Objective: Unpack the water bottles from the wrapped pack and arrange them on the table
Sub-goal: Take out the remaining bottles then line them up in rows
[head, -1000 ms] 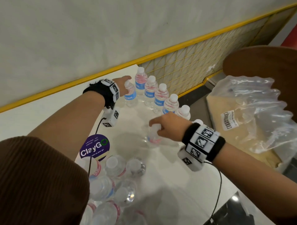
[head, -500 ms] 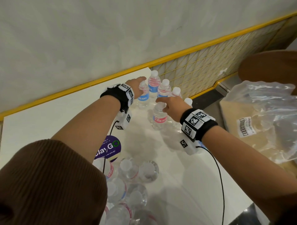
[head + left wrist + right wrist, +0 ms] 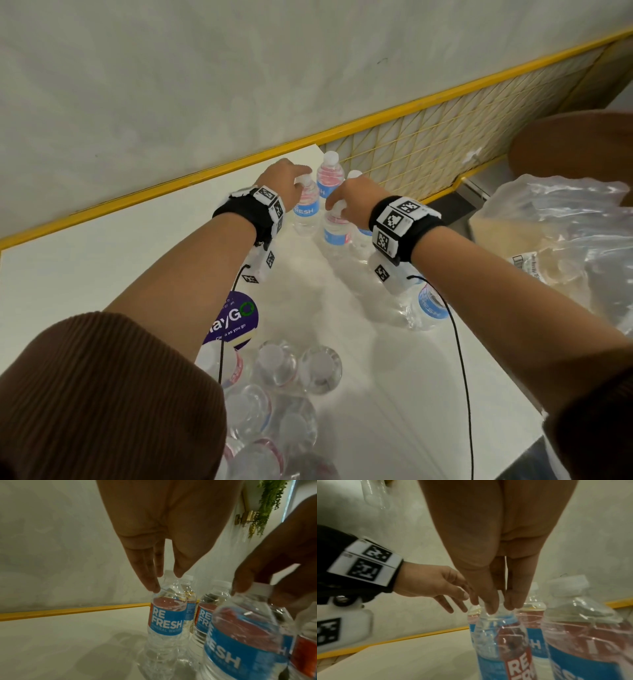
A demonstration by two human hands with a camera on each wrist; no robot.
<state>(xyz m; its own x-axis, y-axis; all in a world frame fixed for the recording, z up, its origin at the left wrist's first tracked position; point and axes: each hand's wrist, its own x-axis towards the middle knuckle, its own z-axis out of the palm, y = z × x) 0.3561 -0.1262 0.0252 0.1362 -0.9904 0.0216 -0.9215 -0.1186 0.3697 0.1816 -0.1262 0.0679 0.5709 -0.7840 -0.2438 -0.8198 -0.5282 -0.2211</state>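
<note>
Two upright water bottles stand close together at the far corner of the white table (image 3: 102,267). My left hand (image 3: 303,178) (image 3: 167,580) pinches the cap and neck of the left bottle (image 3: 307,212) (image 3: 166,619). My right hand (image 3: 337,205) (image 3: 500,607) grips the neck of the nearer bottle (image 3: 337,233) (image 3: 496,642), whose base I cannot see. Behind them stands another bottle (image 3: 330,174), at the head of a row mostly hidden by my right arm. The empty plastic wrap (image 3: 565,246) lies crumpled to the right, off the table.
Several loose bottles (image 3: 274,387) crowd the near table edge beside a purple sticker (image 3: 233,318). A yellow-trimmed wall (image 3: 171,186) borders the table's far side, with a wire mesh panel (image 3: 445,144) beyond the right corner. A brown chair (image 3: 575,144) stands at far right.
My right hand carried a bottle from the middle of the table to the far corner, beside the bottle under my left hand. The left hand stayed on its bottle.
</note>
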